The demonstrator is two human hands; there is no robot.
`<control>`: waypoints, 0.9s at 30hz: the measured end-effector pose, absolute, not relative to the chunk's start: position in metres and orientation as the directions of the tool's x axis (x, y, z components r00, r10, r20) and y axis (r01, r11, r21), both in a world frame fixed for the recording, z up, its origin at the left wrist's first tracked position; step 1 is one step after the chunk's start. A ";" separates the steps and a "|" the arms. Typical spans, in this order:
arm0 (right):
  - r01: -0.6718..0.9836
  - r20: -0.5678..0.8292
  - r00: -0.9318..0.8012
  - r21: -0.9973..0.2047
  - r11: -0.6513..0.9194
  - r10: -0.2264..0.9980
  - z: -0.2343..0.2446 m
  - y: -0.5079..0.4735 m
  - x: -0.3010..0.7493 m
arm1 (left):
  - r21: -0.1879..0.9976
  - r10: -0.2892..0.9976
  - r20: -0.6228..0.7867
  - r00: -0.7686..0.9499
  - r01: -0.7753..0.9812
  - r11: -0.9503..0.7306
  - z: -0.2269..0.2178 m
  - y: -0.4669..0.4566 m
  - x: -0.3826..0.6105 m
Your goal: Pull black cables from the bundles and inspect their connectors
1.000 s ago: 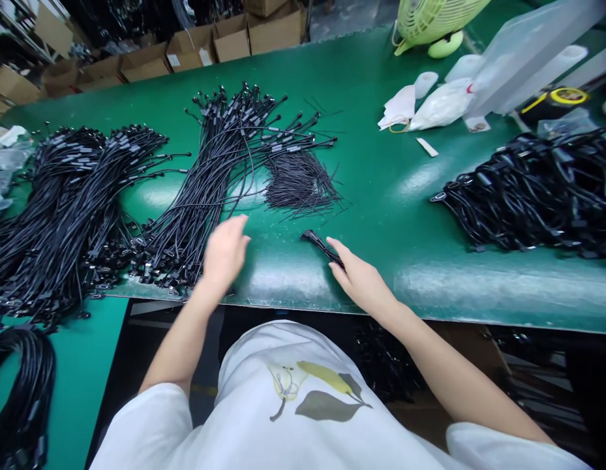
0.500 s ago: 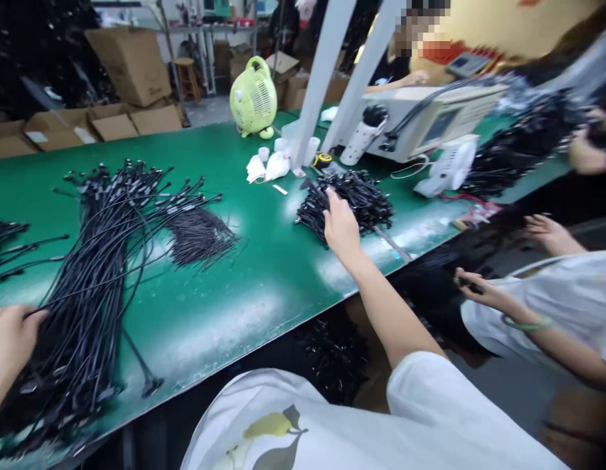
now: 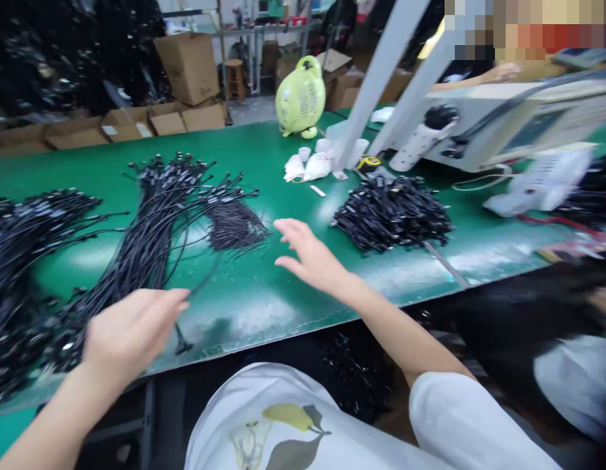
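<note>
My left hand (image 3: 134, 329) is closed, thumb and fingertips pressed together at the front edge of the green table. A thin dark cable, blurred by motion, runs up and right from its fingertips. Beside that hand lies a long bundle of black cables (image 3: 151, 222) with small connectors at the ends. My right hand (image 3: 312, 258) is held over the table, fingers apart and nothing in it. To its left is a pile of short thin black ties or wires (image 3: 237, 225). A heap of coiled black cables (image 3: 393, 212) sits to its right.
Another cable bundle (image 3: 33, 228) lies at the far left. A green fan (image 3: 301, 98), white cups, a yellow tape measure (image 3: 368, 163), slanted white posts and a beige instrument (image 3: 503, 124) stand farther back. A metal strip (image 3: 447, 264) lies near the edge. Another person is at right.
My right hand has left the coiled-cable heap and moved left, now empty. My left hand has moved right, away from the bundle, with a cable. The view has turned left.
</note>
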State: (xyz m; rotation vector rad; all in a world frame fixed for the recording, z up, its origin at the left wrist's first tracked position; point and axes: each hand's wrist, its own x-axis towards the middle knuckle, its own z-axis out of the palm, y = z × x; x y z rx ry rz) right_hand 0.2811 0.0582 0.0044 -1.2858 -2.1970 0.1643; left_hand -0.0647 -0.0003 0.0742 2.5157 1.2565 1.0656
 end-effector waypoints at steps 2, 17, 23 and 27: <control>0.593 0.392 -0.575 -0.405 0.696 0.718 0.003 0.063 0.221 | 0.149 0.591 0.547 0.593 0.626 -0.766 0.083 -0.016 -0.041; 0.877 0.154 -0.460 -0.073 0.475 0.874 0.062 0.126 0.243 | 0.984 0.937 0.124 -0.326 0.162 -0.074 0.066 -0.056 -0.205; 0.571 -0.138 -0.820 -0.271 0.775 0.555 0.044 0.012 0.186 | 0.826 0.977 0.129 0.168 0.527 -0.200 0.037 -0.027 -0.069; 0.692 0.061 -0.676 -0.291 0.661 0.734 0.068 0.031 0.208 | 0.957 0.838 -0.082 0.540 0.276 -0.085 0.029 -0.026 -0.026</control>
